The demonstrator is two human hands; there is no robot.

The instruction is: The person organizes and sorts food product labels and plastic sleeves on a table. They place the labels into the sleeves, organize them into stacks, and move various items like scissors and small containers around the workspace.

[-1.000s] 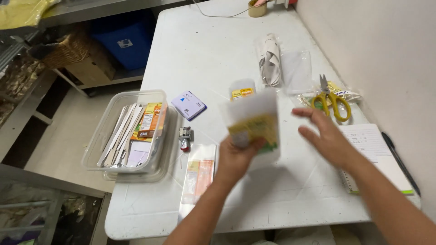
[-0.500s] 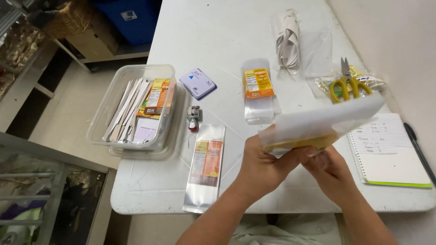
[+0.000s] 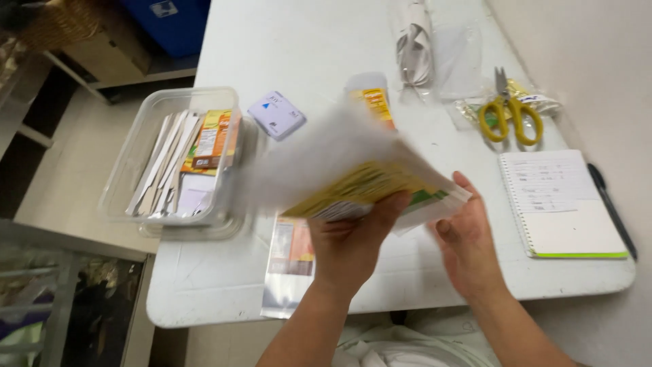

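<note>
Left hand (image 3: 350,248): fingers curled tight round the near edge of a packet (image 3: 353,180), thumb on top, fingers under. Right hand (image 3: 468,238): fingers spread and loose, fingertips touching the packet's right end; whether it grips cannot be told.

Room: the packet is held above the white table (image 3: 312,41), near its front edge, tilted, left end raised. Bare table lies straight beyond the packet's far side; the front edge runs just under both wrists.

Packet against fingers: it fans out leftward and away from the left thumb, with most of its length beyond the grip.

Look: clear plastic sleeve, yellow-and-green printed card inside, white back; left half blurred.

Outward from the packet:
- flat on the table under its near side, a second clear sleeve (image 3: 288,268) with an orange card, overhanging the front edge;
- behind it, another sleeve (image 3: 372,102) with an orange label, partly hidden;
- to its left, a clear plastic box (image 3: 173,160) of upright cards;
- between box and packet, a small pale box (image 3: 276,114);
- to its right, a spiral notebook (image 3: 560,204) with a pen (image 3: 611,207) alongside;
- beyond the notebook, yellow scissors (image 3: 509,112).
</note>
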